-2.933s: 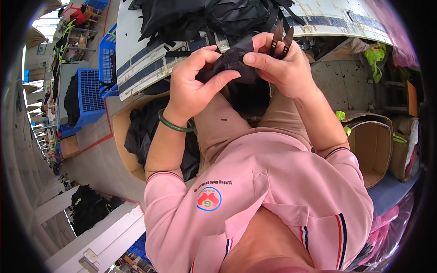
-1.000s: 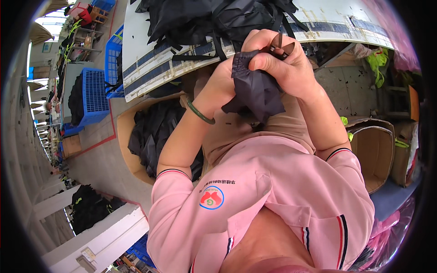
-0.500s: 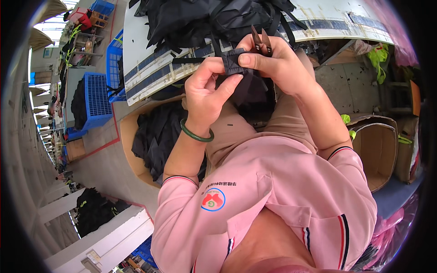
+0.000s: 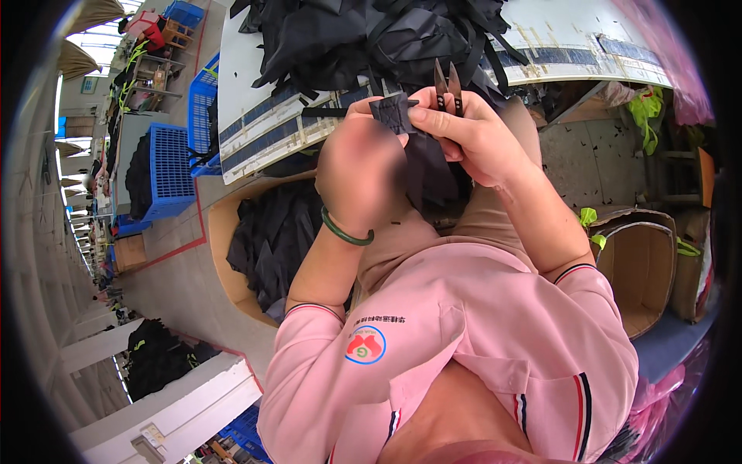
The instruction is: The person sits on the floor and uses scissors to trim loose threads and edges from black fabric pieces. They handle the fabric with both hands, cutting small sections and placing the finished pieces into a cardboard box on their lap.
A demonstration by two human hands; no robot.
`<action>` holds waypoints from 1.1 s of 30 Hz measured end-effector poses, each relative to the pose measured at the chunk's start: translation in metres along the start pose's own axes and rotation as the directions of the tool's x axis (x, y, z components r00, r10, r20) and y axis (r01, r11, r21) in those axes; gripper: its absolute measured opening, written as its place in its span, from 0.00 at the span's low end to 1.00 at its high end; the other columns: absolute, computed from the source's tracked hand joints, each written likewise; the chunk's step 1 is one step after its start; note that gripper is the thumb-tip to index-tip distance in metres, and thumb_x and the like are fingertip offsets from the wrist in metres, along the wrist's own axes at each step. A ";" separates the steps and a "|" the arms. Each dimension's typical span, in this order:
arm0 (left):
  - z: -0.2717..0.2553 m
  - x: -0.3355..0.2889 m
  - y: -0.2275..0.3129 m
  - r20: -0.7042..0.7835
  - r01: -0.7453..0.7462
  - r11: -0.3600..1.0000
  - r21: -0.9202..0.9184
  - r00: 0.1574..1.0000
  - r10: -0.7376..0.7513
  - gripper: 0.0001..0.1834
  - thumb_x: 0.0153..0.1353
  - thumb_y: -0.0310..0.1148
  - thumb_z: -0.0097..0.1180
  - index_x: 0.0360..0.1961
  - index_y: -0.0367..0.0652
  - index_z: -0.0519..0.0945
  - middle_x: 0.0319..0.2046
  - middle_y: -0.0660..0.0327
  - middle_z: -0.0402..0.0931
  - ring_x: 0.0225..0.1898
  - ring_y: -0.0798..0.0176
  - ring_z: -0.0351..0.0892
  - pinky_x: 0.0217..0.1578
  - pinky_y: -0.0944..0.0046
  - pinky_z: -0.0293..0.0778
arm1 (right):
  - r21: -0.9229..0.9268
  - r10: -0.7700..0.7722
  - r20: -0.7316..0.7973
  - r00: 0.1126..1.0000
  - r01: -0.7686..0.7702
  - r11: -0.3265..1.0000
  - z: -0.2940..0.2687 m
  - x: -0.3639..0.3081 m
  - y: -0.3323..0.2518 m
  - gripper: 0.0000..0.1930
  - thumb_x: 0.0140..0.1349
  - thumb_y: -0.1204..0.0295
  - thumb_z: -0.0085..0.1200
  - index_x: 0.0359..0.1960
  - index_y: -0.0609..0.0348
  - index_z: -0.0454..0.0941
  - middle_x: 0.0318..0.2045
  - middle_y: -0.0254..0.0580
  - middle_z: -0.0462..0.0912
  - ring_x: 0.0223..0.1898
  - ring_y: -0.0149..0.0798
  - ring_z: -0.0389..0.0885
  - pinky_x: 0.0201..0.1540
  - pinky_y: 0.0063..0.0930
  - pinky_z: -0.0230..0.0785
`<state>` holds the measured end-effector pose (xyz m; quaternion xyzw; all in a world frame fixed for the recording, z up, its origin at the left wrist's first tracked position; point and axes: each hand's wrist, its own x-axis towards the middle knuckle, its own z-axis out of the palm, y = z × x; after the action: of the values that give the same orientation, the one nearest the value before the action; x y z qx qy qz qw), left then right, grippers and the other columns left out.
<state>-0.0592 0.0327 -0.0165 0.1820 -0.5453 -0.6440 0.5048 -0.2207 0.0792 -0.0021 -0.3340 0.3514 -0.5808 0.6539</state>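
A small black fabric piece (image 4: 392,114) is held up between my two hands, near the front edge of the table. My left hand (image 4: 357,166) grips its left side; much of that hand is blurred. My right hand (image 4: 479,135) pinches the right edge between thumb and finger. Thread snips (image 4: 448,89) are also held in my right hand, their two blades apart and pointing away from me. Below the hands, more black fabric (image 4: 425,170) hangs down over my lap.
Black fabric pieces and straps (image 4: 371,39) are heaped on the white table (image 4: 255,139) ahead. A cardboard box of black fabric (image 4: 220,255) stands at my left, beyond it blue crates (image 4: 171,170). An open cardboard box (image 4: 634,267) is at my right.
My left hand has turned, and its thumb no longer shows clearly below the fabric piece. The fabric piece has tilted slightly. My right hand keeps its pinch and the snips.
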 end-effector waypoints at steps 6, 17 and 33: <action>-0.003 0.000 0.000 0.090 0.034 0.999 -0.008 0.995 -0.033 0.07 0.50 0.17 0.58 0.30 0.38 0.76 0.47 0.50 0.74 0.52 0.58 0.74 0.54 0.59 0.67 | 0.124 0.140 0.047 0.989 -0.145 0.982 -0.006 0.003 0.007 0.08 0.58 0.69 0.58 0.34 0.60 0.76 0.14 0.23 0.64 0.13 0.18 0.57 0.15 0.16 0.43; -0.010 0.004 0.003 0.168 -0.034 0.997 0.076 0.986 0.021 0.08 0.48 0.15 0.56 0.29 0.36 0.74 0.39 0.54 0.78 0.41 0.66 0.77 0.48 0.65 0.71 | 0.015 0.184 0.178 0.967 -0.190 0.982 -0.015 0.008 -0.002 0.06 0.59 0.72 0.57 0.34 0.60 0.76 0.18 0.24 0.67 0.16 0.18 0.57 0.16 0.14 0.45; 0.005 0.009 -0.004 -0.115 -0.297 0.942 0.157 0.942 0.316 0.13 0.51 0.14 0.51 0.39 0.32 0.77 0.42 0.51 0.78 0.44 0.62 0.77 0.52 0.61 0.69 | -0.255 -0.060 -0.007 0.998 0.056 0.965 0.016 -0.030 0.007 0.16 0.62 0.61 0.56 0.28 0.62 0.71 0.19 0.23 0.66 0.24 0.18 0.58 0.22 0.17 0.51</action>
<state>-0.0687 0.0276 -0.0158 0.1735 -0.5736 -0.5042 0.6218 -0.2057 0.1097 0.0022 -0.4210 0.4181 -0.5524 0.5855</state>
